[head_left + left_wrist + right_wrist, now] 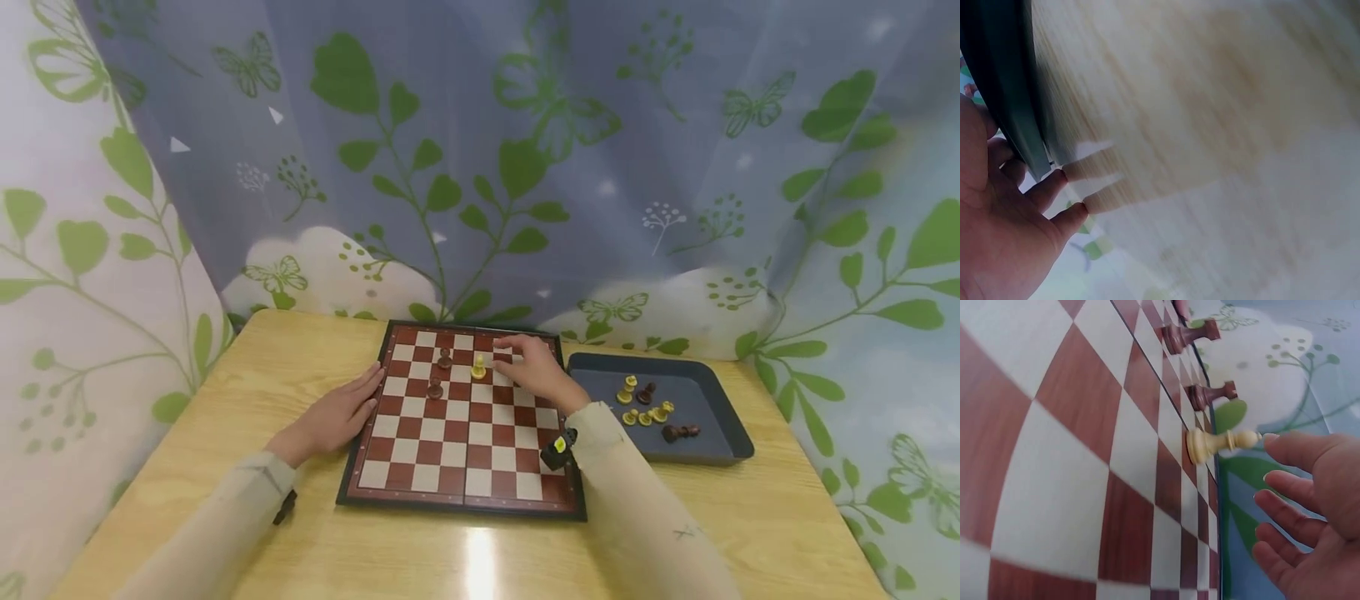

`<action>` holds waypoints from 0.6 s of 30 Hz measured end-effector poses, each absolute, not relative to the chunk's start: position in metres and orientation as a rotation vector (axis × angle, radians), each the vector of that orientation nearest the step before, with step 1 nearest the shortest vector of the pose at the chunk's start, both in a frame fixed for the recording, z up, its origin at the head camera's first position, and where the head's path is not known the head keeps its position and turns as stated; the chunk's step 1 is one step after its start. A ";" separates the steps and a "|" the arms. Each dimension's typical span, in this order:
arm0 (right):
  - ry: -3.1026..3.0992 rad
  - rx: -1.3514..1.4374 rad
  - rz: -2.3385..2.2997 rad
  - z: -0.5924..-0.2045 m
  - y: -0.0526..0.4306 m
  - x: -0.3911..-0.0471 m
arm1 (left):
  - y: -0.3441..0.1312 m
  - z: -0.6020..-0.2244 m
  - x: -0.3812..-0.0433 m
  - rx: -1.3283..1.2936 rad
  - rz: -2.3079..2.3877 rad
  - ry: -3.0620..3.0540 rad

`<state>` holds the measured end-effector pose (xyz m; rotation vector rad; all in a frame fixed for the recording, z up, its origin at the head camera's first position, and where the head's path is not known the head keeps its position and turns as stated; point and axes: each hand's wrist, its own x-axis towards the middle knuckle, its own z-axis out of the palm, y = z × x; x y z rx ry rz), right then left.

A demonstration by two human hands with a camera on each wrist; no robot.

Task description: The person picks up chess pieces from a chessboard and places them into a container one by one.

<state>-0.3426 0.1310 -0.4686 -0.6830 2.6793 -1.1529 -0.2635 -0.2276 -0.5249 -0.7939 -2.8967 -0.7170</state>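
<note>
A chessboard (428, 452) with brown and cream squares lies on the table. My right hand (533, 367) hovers over its far right part, fingers spread, holding nothing. Just left of its thumb stands a pale yellow chess piece (478, 368), upright, with a collar and rounded head like a bishop's (1211, 444). In the right wrist view the thumb tip appears close beside its top; whether they touch I cannot tell. Left of it stand two dark brown rooks, one farther back (445, 359) and one nearer (435, 388). My left hand (337, 417) rests its extended fingers against the board's left edge (1013, 81).
On the right, next to the board, a dark grey tray (716, 408) holds several yellow and dark brown pieces, some lying down, including a long dark one (681, 432). A patterned curtain (465, 250) hangs behind the wooden table (315, 350) and along its sides.
</note>
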 end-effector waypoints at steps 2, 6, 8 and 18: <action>2.690 -0.684 -1.121 -0.469 0.119 -0.345 | -0.232 -0.523 -0.262 -0.783 -0.720 -2.904; 2.703 -0.691 -1.070 -0.472 0.112 -0.345 | -0.228 -0.523 -0.263 -0.785 -0.731 -2.909; 2.702 -0.716 -1.074 -0.474 0.111 -0.345 | -0.227 -0.524 -0.264 -0.781 -0.738 -2.896; 2.732 -0.760 -1.148 -0.479 0.100 -0.345 | -0.231 -0.526 -0.265 -0.789 -0.706 -2.881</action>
